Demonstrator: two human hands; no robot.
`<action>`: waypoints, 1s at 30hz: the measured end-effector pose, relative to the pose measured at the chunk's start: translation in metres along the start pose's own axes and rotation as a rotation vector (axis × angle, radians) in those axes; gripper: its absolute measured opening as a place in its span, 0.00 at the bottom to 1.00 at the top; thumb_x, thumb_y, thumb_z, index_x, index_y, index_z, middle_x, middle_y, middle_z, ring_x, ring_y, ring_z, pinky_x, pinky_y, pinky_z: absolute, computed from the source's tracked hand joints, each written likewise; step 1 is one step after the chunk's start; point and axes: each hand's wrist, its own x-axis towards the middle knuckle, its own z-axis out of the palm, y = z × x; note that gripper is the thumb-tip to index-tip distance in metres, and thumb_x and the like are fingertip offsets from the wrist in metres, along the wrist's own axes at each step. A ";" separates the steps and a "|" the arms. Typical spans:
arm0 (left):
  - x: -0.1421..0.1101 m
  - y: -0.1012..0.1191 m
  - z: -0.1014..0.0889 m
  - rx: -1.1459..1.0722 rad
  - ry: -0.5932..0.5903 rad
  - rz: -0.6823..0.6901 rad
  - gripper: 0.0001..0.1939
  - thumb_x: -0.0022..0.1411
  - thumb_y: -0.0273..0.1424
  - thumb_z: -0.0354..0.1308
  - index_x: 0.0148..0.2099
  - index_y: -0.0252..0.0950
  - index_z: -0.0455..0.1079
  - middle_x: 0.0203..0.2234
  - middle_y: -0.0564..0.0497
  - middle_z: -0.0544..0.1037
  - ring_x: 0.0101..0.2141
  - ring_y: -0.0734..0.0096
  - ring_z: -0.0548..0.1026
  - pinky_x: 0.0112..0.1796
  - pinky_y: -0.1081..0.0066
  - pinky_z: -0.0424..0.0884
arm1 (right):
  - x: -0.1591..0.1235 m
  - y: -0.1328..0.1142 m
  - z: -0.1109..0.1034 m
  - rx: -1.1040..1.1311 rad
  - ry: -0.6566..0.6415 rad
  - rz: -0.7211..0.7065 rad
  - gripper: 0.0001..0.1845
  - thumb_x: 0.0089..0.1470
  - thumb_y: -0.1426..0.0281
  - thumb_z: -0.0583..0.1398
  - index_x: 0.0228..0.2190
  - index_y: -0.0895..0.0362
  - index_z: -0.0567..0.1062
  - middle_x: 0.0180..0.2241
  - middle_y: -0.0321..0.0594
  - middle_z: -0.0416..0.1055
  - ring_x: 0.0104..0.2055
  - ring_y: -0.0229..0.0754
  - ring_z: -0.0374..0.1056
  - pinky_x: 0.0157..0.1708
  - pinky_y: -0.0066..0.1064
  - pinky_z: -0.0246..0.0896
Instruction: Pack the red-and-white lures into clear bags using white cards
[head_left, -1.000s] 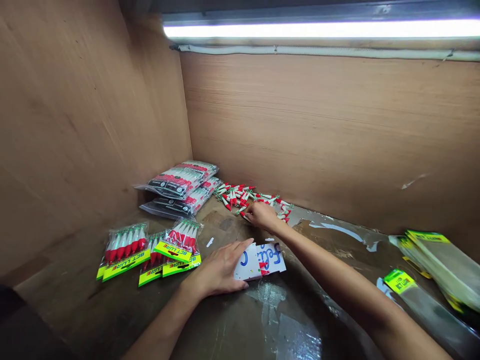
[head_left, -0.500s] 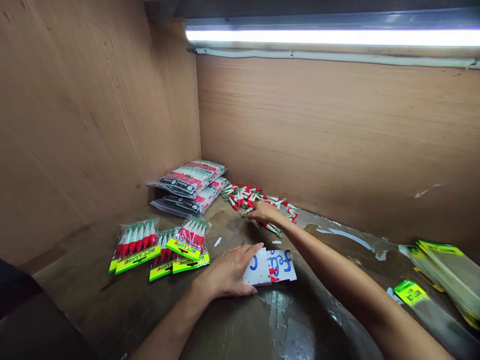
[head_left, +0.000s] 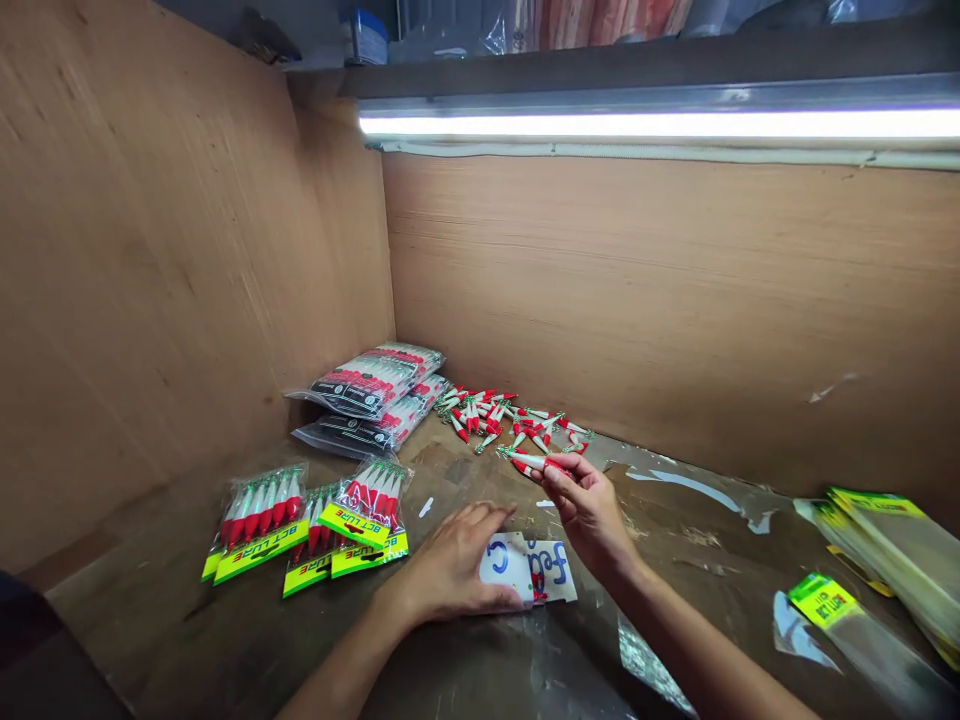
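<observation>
My right hand pinches a red-and-white fishing lure with green hooks at its left end, raised in front of the loose pile of lures. My left hand grips a small white card box with blue handwriting, thumb along its near side and fingers around its far left corner. Some red lure tips show at the box's right part; how many lie inside is hidden.
Packed lures with yellow-green labels lie at left. Two sealed bags of lures are stacked in the corner. Empty labelled pouches lie at right, beside a single pouch. Wooden walls stand left and behind, under a lamp.
My right hand has drawn back from the pile toward me and now holds a lure up. My left hand stays on the card box. The view has tilted up somewhat.
</observation>
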 end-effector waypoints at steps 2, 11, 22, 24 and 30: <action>0.006 0.006 0.002 -0.250 0.138 -0.055 0.37 0.54 0.47 0.66 0.64 0.43 0.65 0.57 0.43 0.72 0.56 0.51 0.69 0.56 0.55 0.64 | -0.013 0.005 0.003 0.058 0.031 -0.006 0.17 0.44 0.65 0.72 0.36 0.55 0.76 0.36 0.39 0.77 0.41 0.42 0.75 0.44 0.32 0.69; 0.016 0.016 0.026 -1.180 0.425 -0.204 0.19 0.57 0.38 0.68 0.48 0.35 0.78 0.35 0.45 0.82 0.35 0.67 0.78 0.40 0.69 0.71 | -0.042 0.046 0.007 0.078 -0.016 0.166 0.17 0.46 0.66 0.71 0.37 0.54 0.75 0.38 0.41 0.77 0.40 0.45 0.74 0.39 0.34 0.68; 0.013 0.022 0.014 -0.997 0.411 -0.231 0.19 0.57 0.40 0.68 0.46 0.32 0.78 0.36 0.45 0.82 0.36 0.63 0.78 0.38 0.70 0.71 | -0.040 0.039 0.007 -0.231 -0.088 0.114 0.16 0.48 0.60 0.70 0.36 0.56 0.77 0.34 0.42 0.76 0.35 0.44 0.71 0.35 0.33 0.65; 0.014 0.021 0.015 -0.964 0.402 -0.224 0.18 0.57 0.40 0.67 0.45 0.32 0.78 0.36 0.44 0.82 0.35 0.62 0.78 0.37 0.70 0.71 | -0.035 0.035 0.004 -0.301 -0.072 0.057 0.17 0.49 0.59 0.69 0.37 0.56 0.77 0.35 0.42 0.76 0.35 0.44 0.70 0.36 0.34 0.65; 0.015 0.018 0.017 -0.812 0.361 -0.203 0.18 0.59 0.40 0.66 0.45 0.33 0.79 0.37 0.44 0.83 0.37 0.60 0.79 0.37 0.70 0.71 | -0.022 0.022 -0.001 -0.386 -0.160 0.021 0.18 0.51 0.59 0.68 0.41 0.56 0.79 0.37 0.42 0.77 0.36 0.44 0.71 0.39 0.35 0.66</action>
